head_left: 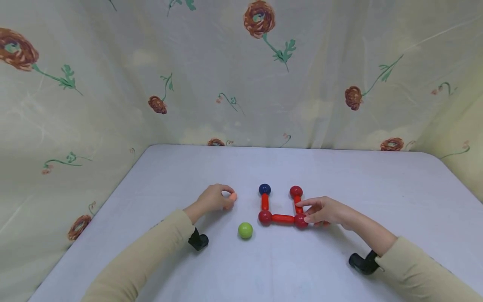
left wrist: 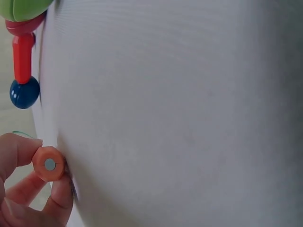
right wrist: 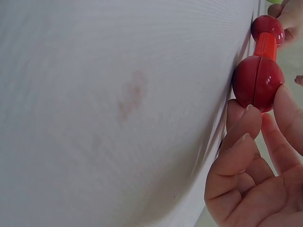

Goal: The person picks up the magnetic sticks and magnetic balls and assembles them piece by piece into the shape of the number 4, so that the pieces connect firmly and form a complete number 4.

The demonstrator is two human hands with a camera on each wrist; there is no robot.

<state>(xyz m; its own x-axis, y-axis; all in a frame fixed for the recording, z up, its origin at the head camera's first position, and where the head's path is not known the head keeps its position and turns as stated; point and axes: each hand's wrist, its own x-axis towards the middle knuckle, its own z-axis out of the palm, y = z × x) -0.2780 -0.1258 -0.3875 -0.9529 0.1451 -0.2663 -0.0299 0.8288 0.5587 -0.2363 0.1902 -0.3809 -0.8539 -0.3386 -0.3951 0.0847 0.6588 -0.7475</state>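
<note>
My left hand (head_left: 214,199) pinches an orange magnetic rod (left wrist: 49,164) between thumb and fingers, its octagonal end with a silvery disc facing the left wrist camera. To its right, a U-shaped build of red magnetic rods (head_left: 283,219) and balls lies on the table. A blue ball (head_left: 265,189) tops its left arm and a red ball (head_left: 296,191) its right arm. With thumb and fingers my right hand (head_left: 328,211) holds the red ball (right wrist: 258,84) at the near right corner; one finger reaches along the right upright rod (head_left: 297,199).
A loose green ball (head_left: 245,230) lies on the white table (head_left: 196,163), left of and nearer than the build. Flower-patterned cloth (head_left: 211,54) hangs behind the table and along its sides. A small black camera (head_left: 198,240) is strapped at the left wrist, another (head_left: 363,264) at the right.
</note>
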